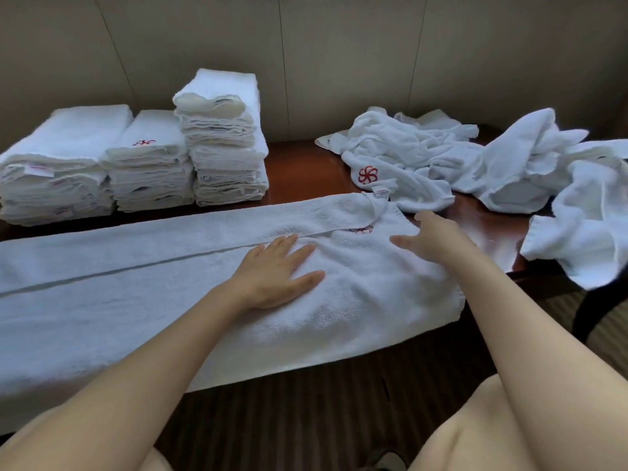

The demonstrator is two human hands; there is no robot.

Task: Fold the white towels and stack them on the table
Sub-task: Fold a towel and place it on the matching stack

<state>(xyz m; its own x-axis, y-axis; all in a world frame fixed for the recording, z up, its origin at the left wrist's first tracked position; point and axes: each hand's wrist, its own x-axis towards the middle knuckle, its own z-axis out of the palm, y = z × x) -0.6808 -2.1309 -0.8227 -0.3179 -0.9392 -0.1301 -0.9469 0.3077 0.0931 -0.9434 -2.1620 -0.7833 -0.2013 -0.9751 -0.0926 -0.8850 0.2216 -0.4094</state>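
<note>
long towel (136, 283) runs left-right in front of us | left hand (275, 273) flat on it, fingers spread | right hand (431, 237) fingers loose, nearest its right end, so we'd fold from there

Dim, soft indoor light, faint glare on the table (307, 171), wide-angle bending at edges.

A: Wall?
B: Beige panelled wall (339, 62) right behind the table, thin vertical seams across it, flat and plain.
A: Furniture?
B: Reddish-brown wooden table (306, 168), glossy top with pale reflections near its right end. Dark curved leg (586, 311) under the right corner.
A: Floor?
B: Dark striped carpet (306, 413) below the front edge, lighter tan stripes at far right.
A: Light?
B: Soft, even, dim. No window in view.
</note>
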